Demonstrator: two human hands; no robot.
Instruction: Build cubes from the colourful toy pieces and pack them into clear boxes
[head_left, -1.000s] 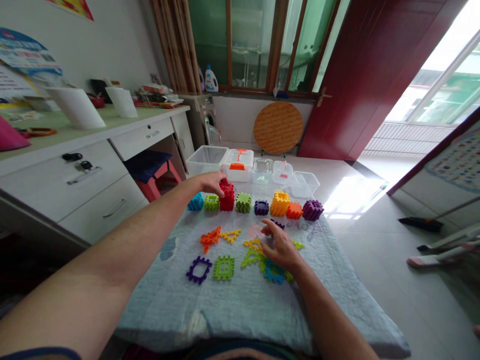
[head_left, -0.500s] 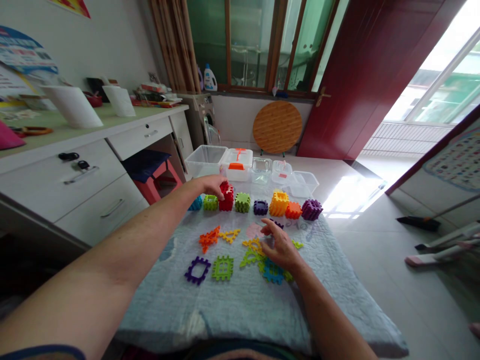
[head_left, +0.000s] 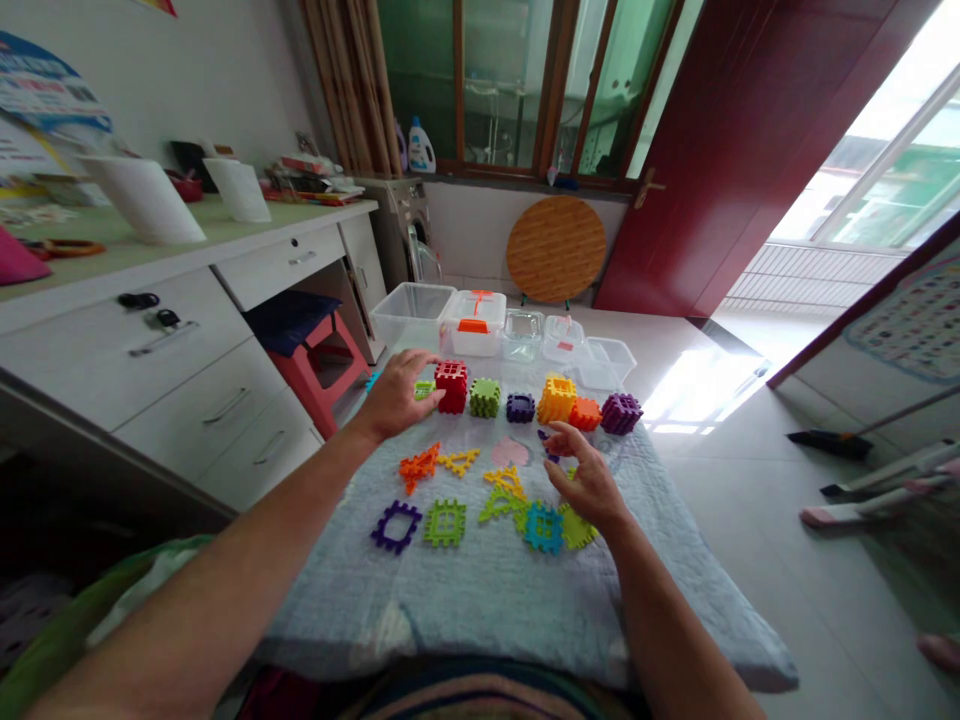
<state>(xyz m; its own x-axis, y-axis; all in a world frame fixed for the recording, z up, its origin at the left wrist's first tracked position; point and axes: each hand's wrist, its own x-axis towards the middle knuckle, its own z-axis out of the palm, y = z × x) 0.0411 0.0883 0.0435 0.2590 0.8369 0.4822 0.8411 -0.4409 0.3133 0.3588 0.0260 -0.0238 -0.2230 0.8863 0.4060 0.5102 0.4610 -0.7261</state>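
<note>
My left hand [head_left: 394, 398] hovers open with fingers spread, just left of a small green cube [head_left: 424, 389] and a red stacked cube [head_left: 451, 386]. Further right the row continues with a green cube [head_left: 484, 397], a dark purple cube [head_left: 520, 407], a yellow cube [head_left: 556, 398], an orange cube [head_left: 585, 413] and a violet cube [head_left: 621, 412]. My right hand [head_left: 589, 482] rests open, fingers loosely curved, over flat pieces: a blue one [head_left: 543, 527] and a lime one [head_left: 577, 530]. A small dark purple piece [head_left: 543, 437] lies just beyond its fingertips.
More flat pieces lie on the pale blue blanket [head_left: 487, 600]: orange [head_left: 420, 466], yellow [head_left: 459, 461], purple frame [head_left: 396, 526], green frame [head_left: 445, 522]. Clear plastic boxes [head_left: 474, 328] stand behind the cubes. A white desk with drawers [head_left: 187, 370] and red stool [head_left: 319, 352] are at left.
My left hand has let go of the red stacked cube and drawn back to the left. My right hand has shifted a little to the right, uncovering the blue piece.
</note>
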